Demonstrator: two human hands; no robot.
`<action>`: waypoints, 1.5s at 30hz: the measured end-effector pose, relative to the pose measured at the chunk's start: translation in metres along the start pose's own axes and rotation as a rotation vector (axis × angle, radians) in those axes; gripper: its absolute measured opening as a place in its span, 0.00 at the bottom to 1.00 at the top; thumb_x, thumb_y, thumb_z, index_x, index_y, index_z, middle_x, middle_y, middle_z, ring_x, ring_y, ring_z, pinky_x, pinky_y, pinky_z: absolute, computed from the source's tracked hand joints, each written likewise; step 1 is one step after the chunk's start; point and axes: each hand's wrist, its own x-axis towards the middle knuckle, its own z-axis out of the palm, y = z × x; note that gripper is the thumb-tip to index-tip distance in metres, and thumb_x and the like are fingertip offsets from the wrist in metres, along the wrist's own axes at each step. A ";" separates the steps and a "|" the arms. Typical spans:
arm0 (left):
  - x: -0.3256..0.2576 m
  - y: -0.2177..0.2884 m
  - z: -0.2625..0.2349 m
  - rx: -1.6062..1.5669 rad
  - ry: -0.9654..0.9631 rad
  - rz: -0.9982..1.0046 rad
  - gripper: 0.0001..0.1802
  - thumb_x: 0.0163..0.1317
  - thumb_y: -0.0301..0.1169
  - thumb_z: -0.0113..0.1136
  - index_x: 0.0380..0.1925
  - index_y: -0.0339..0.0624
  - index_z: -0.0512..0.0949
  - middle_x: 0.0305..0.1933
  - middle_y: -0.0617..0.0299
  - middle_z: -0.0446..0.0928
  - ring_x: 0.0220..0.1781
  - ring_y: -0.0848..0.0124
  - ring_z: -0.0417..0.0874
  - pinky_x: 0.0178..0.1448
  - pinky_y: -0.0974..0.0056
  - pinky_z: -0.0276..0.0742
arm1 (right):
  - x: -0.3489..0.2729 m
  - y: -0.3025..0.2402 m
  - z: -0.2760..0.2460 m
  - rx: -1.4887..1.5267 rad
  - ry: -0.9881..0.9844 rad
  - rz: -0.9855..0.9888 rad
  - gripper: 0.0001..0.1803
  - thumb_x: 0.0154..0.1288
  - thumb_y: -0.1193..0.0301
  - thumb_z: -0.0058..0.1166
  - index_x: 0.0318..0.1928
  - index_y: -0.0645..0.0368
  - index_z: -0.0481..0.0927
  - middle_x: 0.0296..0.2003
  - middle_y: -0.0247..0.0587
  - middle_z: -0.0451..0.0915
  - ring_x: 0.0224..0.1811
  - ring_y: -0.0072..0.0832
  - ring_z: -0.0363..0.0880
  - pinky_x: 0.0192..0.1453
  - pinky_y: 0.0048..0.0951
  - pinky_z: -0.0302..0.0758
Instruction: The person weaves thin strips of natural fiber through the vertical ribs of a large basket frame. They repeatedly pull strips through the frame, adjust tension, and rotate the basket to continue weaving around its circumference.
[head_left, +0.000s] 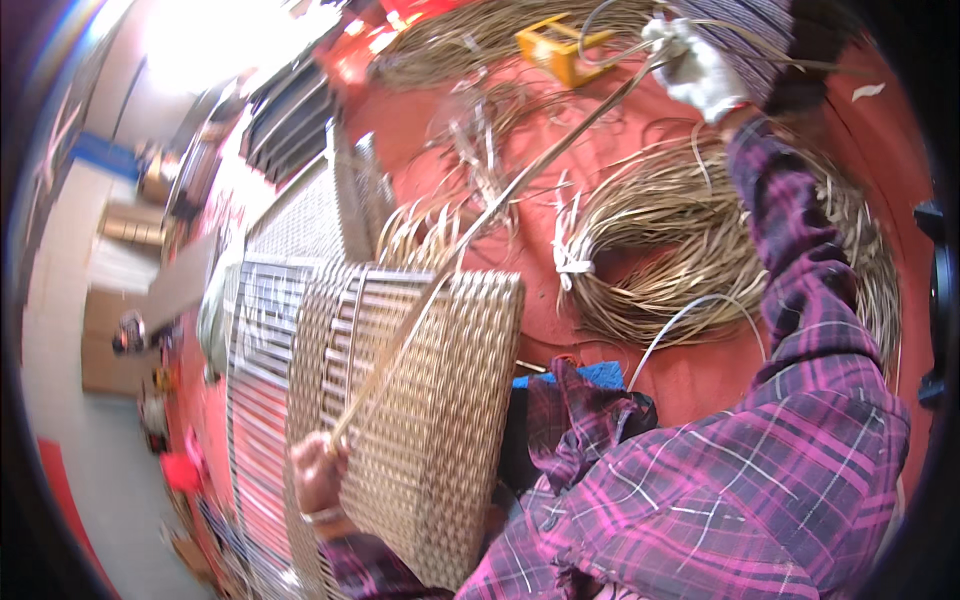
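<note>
A long tan weaving strand (520, 180) stretches taut between my hands, slanting across a half-woven wicker frame (450, 420). My bare left hand (318, 470) is closed on the strand's lower end, close to the woven surface. At the upper right, my right hand (695, 72) in a white glove grips the strand's other end with its arm stretched far out. Tight tan weave covers the near side of the frame. Farther left, its bars (270, 320) are bare, with gaps between them. The exact spot where the strand meets the weave is hidden by my left hand.
A large bundle of tan strands (660, 215), tied with white, lies on the red floor covering (540, 300) below my right arm. Beyond are a yellow plastic stand (565, 50) and more strands (430, 50). Cardboard boxes (108, 345) stand at the far left.
</note>
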 end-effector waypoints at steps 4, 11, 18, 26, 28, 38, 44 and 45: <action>-0.007 -0.011 0.001 -0.373 -0.050 -0.067 0.16 0.58 0.38 0.69 0.29 0.34 0.78 0.26 0.59 0.79 0.22 0.77 0.73 0.28 0.73 0.69 | -0.022 0.031 -0.008 -0.484 0.202 -0.161 0.15 0.69 0.52 0.53 0.46 0.47 0.79 0.36 0.36 0.83 0.32 0.21 0.81 0.32 0.20 0.76; -0.011 -0.038 0.000 -0.411 -0.077 -0.063 0.14 0.59 0.37 0.69 0.32 0.37 0.79 0.29 0.57 0.81 0.27 0.73 0.77 0.38 0.66 0.73 | -0.049 0.022 -0.012 -0.638 0.352 -0.011 0.10 0.68 0.64 0.58 0.43 0.56 0.78 0.23 0.25 0.76 0.18 0.10 0.69 0.19 0.15 0.66; -0.019 -0.059 -0.009 -0.609 0.042 0.016 0.11 0.60 0.35 0.67 0.37 0.40 0.79 0.32 0.58 0.82 0.35 0.68 0.80 0.48 0.56 0.72 | -0.067 0.033 -0.008 -0.858 0.169 0.163 0.11 0.64 0.78 0.54 0.47 0.65 0.76 0.29 0.32 0.79 0.17 0.13 0.70 0.21 0.16 0.72; -0.016 -0.097 -0.020 -0.568 -0.071 -0.100 0.10 0.61 0.35 0.67 0.34 0.41 0.78 0.31 0.60 0.82 0.34 0.68 0.80 0.47 0.55 0.72 | -0.086 -0.021 -0.056 -0.561 0.718 -0.180 0.09 0.68 0.76 0.46 0.40 0.65 0.80 0.23 0.33 0.76 0.15 0.14 0.69 0.22 0.23 0.77; -0.015 -0.110 -0.028 -0.632 -0.115 -0.083 0.09 0.62 0.34 0.66 0.35 0.42 0.78 0.32 0.60 0.82 0.35 0.68 0.80 0.48 0.54 0.73 | -0.097 -0.045 -0.070 -0.630 0.728 -0.228 0.08 0.67 0.76 0.47 0.37 0.64 0.80 0.22 0.32 0.76 0.16 0.16 0.70 0.22 0.23 0.77; -0.012 -0.136 -0.057 -0.844 -0.067 0.035 0.10 0.70 0.36 0.55 0.38 0.42 0.78 0.25 0.68 0.74 0.18 0.79 0.61 0.43 0.65 0.68 | -0.237 -0.191 -0.185 -0.663 0.966 -0.435 0.10 0.69 0.63 0.55 0.35 0.55 0.79 0.25 0.30 0.80 0.18 0.21 0.74 0.22 0.22 0.79; -0.016 -0.097 -0.045 -0.827 0.183 0.049 0.11 0.71 0.33 0.53 0.28 0.45 0.71 0.17 0.71 0.59 0.16 0.80 0.54 0.34 0.68 0.60 | -0.269 -0.166 -0.246 -0.636 1.110 -0.405 0.19 0.68 0.56 0.55 0.49 0.59 0.77 0.42 0.37 0.80 0.39 0.27 0.77 0.42 0.27 0.74; -0.014 -0.086 -0.042 -0.907 0.132 0.090 0.10 0.71 0.31 0.53 0.28 0.45 0.70 0.19 0.71 0.59 0.17 0.79 0.54 0.34 0.68 0.58 | -0.258 -0.140 -0.242 -0.704 1.038 -0.272 0.22 0.68 0.55 0.55 0.51 0.59 0.77 0.45 0.39 0.80 0.43 0.28 0.77 0.46 0.28 0.73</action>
